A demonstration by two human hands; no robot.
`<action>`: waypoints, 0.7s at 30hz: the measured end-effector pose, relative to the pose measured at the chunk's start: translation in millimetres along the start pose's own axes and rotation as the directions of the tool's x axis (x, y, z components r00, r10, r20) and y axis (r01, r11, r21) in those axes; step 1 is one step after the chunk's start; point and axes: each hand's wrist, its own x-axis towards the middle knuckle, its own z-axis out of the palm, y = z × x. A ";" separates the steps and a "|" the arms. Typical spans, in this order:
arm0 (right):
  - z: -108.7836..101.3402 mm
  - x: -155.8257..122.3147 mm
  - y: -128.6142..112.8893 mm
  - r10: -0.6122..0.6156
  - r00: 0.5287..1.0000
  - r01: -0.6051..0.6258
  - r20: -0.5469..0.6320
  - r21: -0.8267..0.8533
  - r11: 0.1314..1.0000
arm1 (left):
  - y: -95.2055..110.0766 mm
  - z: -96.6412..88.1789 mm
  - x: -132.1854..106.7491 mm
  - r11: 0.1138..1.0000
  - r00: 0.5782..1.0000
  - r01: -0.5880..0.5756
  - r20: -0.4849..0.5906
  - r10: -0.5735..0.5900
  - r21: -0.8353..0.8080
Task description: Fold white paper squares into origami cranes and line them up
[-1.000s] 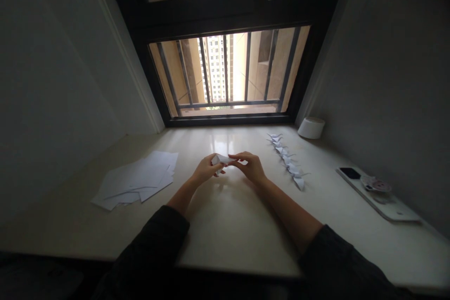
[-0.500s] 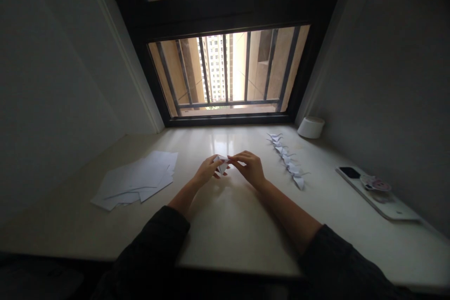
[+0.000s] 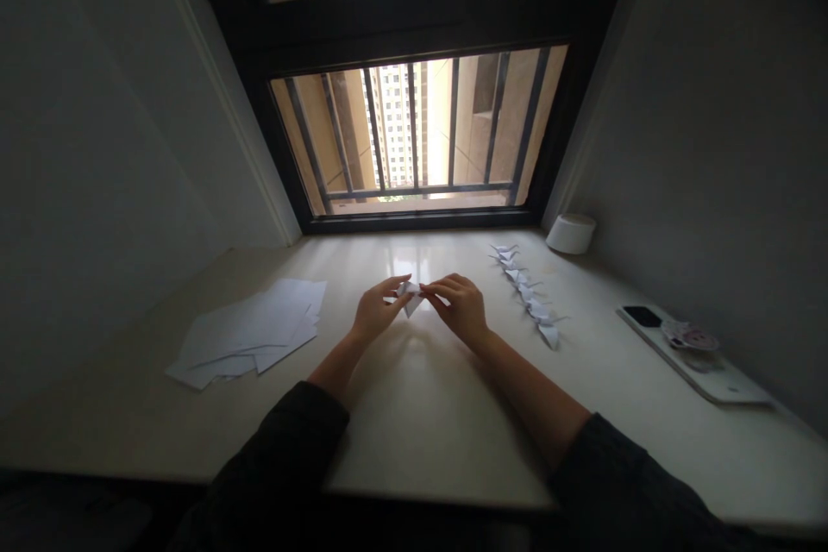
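Note:
A small piece of folded white paper [image 3: 412, 304] is held between my two hands over the middle of the white sill. Its lower corner points down toward me. My left hand [image 3: 376, 309] pinches it from the left, thumb in front and fingers along the top. On the other side my right hand [image 3: 458, 304] grips its right corner between thumb and fingertips. Right of that hand, several folded paper cranes [image 3: 530, 304] stand in a slanting row. A spread pile of white paper sheets [image 3: 249, 328] lies left of my left hand.
A white roll-shaped object [image 3: 571, 235] stands in the back right corner by the wall. Near the right wall lies a phone [image 3: 695, 362] with a round decorated grip on it. The dark-framed window [image 3: 423, 222] closes off the far side of the sill [image 3: 427, 431].
My left fingers have shifted from beneath the folded paper to its upper edge. The paper's lower point now shows more fully. My right hand stays at its corner.

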 end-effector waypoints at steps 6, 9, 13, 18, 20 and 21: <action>6.1 1.3 -3.4 0.120 0.991 -0.099 -0.055 0.294 0.951 | 3.7 -2.1 2.9 0.915 0.986 0.168 0.069 -0.154 -0.366; 10.8 1.5 0.3 0.218 0.976 -0.199 0.008 0.443 0.874 | 5.7 -1.5 2.4 0.872 0.980 0.197 0.105 -0.167 -0.449; 12.8 2.3 2.8 0.244 0.967 -0.242 0.068 0.525 0.816 | 8.9 1.8 -0.1 0.860 0.982 0.174 0.146 -0.117 -0.480; 12.9 2.0 2.6 0.247 0.965 -0.254 0.088 0.543 0.801 | 9.5 5.1 -1.7 0.868 0.986 0.135 0.147 -0.073 -0.479; 13.7 1.3 3.0 0.254 0.964 -0.257 0.082 0.544 0.799 | 8.6 6.2 -1.6 0.881 0.990 0.102 0.134 -0.044 -0.462; 14.2 0.9 3.4 0.260 0.962 -0.261 0.080 0.541 0.800 | 8.3 6.8 -1.6 0.888 0.992 0.081 0.126 -0.027 -0.452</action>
